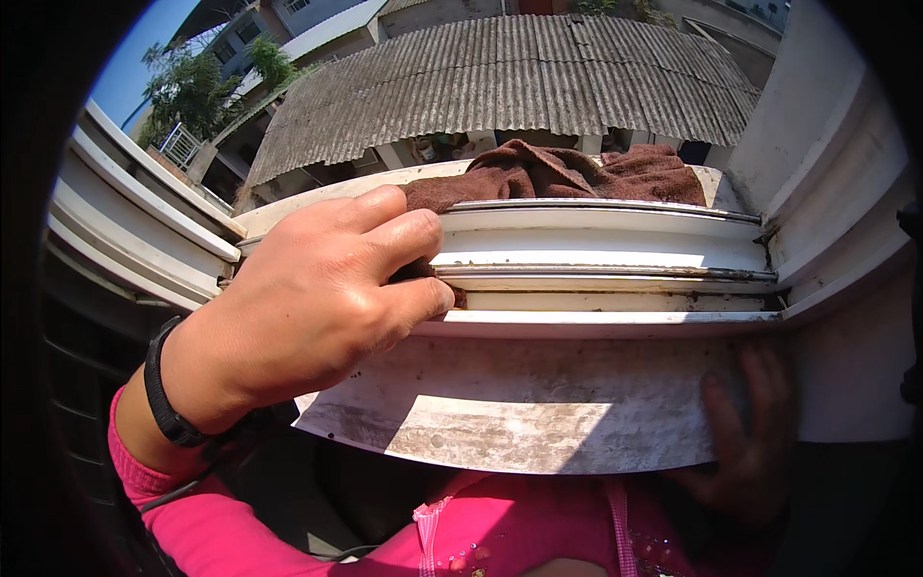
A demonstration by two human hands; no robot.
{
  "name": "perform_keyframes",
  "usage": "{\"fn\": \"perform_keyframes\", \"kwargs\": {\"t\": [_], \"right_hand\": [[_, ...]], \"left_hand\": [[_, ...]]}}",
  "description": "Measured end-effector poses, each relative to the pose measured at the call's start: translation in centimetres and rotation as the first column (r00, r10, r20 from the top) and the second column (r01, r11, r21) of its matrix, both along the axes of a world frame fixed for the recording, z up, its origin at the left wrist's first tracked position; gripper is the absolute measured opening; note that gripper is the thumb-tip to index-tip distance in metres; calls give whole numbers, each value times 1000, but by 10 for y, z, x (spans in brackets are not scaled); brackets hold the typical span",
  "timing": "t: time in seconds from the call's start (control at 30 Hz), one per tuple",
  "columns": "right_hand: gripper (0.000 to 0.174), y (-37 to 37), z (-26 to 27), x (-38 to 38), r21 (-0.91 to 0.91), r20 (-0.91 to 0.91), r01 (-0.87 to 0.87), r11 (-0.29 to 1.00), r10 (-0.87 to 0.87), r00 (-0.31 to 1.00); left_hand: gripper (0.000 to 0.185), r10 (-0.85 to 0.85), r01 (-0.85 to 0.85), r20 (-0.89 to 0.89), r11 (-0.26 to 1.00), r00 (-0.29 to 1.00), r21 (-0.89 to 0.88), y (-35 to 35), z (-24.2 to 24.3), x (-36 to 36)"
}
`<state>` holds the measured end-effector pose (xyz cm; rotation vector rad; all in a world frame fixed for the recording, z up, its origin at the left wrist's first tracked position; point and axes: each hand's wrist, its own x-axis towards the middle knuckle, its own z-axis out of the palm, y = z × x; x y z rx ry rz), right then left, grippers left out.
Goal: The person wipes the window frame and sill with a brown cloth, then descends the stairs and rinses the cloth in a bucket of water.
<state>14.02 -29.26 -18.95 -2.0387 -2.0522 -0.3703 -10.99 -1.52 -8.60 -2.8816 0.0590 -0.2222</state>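
My left hand point(317, 288), with a black band at its wrist, is over the left part of a white sliding-window track point(577, 245). Its fingers pinch part of a brown cloth point(530, 173) down in the inner groove. The rest of the cloth lies bunched along the outer ledge beyond the track. Dark dirt lines the grooves, mostly at the right end. My right hand point(753, 425), in shadow, rests with spread fingers on the right end of the stained inner sill point(505, 404); no object shows in it.
White window frames rise at the left point(144, 209) and right point(829, 180). Outside, below the window, stretches a grey corrugated roof point(505, 79), with trees point(187, 94) and buildings behind. A thin dark cable hangs near my left forearm.
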Motion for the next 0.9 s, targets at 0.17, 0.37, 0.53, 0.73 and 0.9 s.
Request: {"fn": "perform_keyframes", "kwargs": {"t": [0.17, 0.37, 0.53, 0.73, 0.9], "right_hand": [[72, 2, 3, -2, 2, -90, 2, 1000, -2, 996], [71, 7, -2, -2, 54, -106, -23, 998, 28, 994], [73, 10, -2, -9, 23, -91, -38, 999, 40, 995], [78, 15, -4, -11, 3, -84, -33, 999, 33, 996], [81, 17, -10, -6, 38, -62, -19, 999, 21, 998]], "left_hand": [[23, -184, 187, 42, 977, 982, -104, -8, -17, 55], [20, -137, 134, -18, 985, 990, -111, -18, -3, 71], [17, -274, 267, -28, 953, 961, -140, -15, -10, 100], [9, -349, 349, 33, 918, 936, -186, -26, -18, 152], [10, -317, 352, 164, 892, 934, -283, -33, -37, 178]]}}
